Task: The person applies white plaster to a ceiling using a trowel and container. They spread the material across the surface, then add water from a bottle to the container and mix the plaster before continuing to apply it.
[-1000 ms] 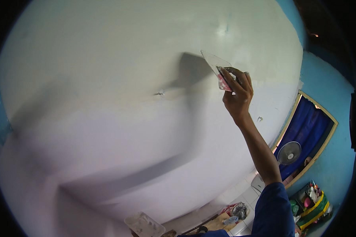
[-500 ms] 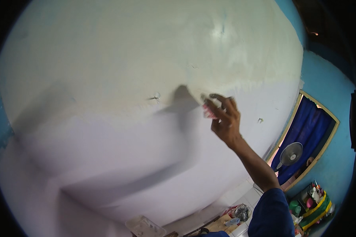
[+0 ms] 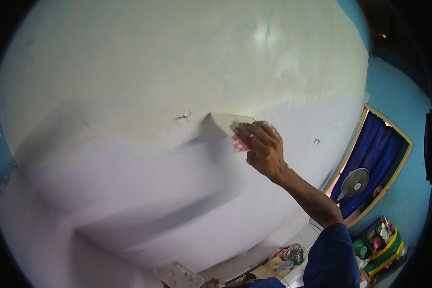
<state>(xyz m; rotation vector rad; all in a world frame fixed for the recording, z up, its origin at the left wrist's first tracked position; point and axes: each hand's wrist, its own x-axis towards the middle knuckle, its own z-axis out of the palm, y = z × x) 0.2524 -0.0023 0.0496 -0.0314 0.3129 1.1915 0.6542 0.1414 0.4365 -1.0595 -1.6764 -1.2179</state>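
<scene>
My right hand (image 3: 265,146) is raised in front of the wall, its fingers closed round a putty knife (image 3: 228,120). The knife has a wide, pale flat blade, and a red part of it shows below my fingers. Its blade edge lies at or very close to the wall (image 3: 144,72), near where a cream, patchy upper coat meets a pale lilac lower area. Whitish smears mark my fingers. Shadows of my arm and the tool fall on the wall to the left. My left hand is out of view.
A small fixing (image 3: 185,116) sticks out of the wall left of the blade; a chipped spot (image 3: 317,142) lies right. Below are a whitish plastic tub (image 3: 178,276) and a bottle (image 3: 284,265). A fan (image 3: 355,182) stands by a blue curtain (image 3: 377,144) at right.
My right hand has moved a little left and down, and the tool has turned so its wide blade now shows against the wall.
</scene>
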